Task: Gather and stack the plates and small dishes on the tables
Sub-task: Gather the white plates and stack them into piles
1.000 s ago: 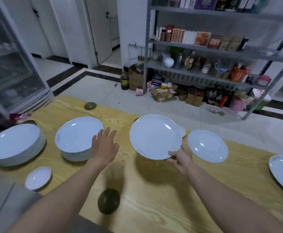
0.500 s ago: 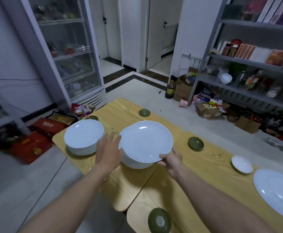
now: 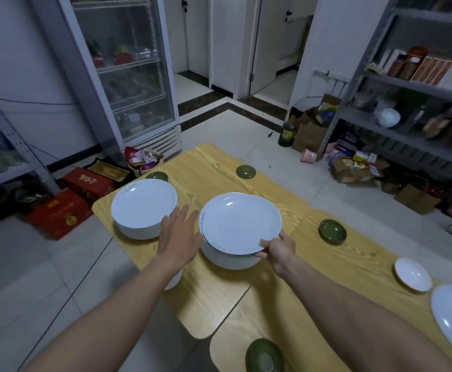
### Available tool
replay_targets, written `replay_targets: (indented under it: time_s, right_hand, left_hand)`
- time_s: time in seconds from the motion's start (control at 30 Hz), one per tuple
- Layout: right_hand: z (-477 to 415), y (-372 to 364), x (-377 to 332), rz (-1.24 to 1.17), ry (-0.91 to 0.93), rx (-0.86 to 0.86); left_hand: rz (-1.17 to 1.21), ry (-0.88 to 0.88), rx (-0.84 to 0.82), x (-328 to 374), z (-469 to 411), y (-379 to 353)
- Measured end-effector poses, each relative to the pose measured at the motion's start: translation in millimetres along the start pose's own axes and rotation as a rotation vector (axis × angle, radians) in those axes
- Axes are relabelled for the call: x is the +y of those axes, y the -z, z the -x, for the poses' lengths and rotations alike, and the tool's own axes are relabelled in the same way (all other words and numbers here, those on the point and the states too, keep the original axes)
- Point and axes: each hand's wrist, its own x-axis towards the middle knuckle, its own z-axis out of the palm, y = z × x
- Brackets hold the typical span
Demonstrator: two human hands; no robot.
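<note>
Above the plate stack [image 3: 230,260], my right hand [image 3: 275,249] pinches a white plate [image 3: 241,224] by its rim, left hand [image 3: 179,234] open-fingered alongside. Next, I judge: lower it centred, then release.

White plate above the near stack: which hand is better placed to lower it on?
Right. The right hand pinches the white plate at its near rim, and the plate sits tilted just over the stack. The left hand is open beside the stack's left side, holding nothing; it could only steady.

Head-worn view, close above tables [image 3: 214,183]
</note>
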Motion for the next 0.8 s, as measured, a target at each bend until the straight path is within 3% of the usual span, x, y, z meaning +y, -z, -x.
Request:
replay_targets:
  time_s: [0.43,0.8]
  right_hand:
    - [-31,5,6,0.407,0.027,0.145]
    - [-26,9,7,0.446,0.027,0.087]
  left_hand:
    - [-0.021,0.018,-0.008,-5,1,-7]
    - [-0.007,-0.010,-0.001,1,9,-6]
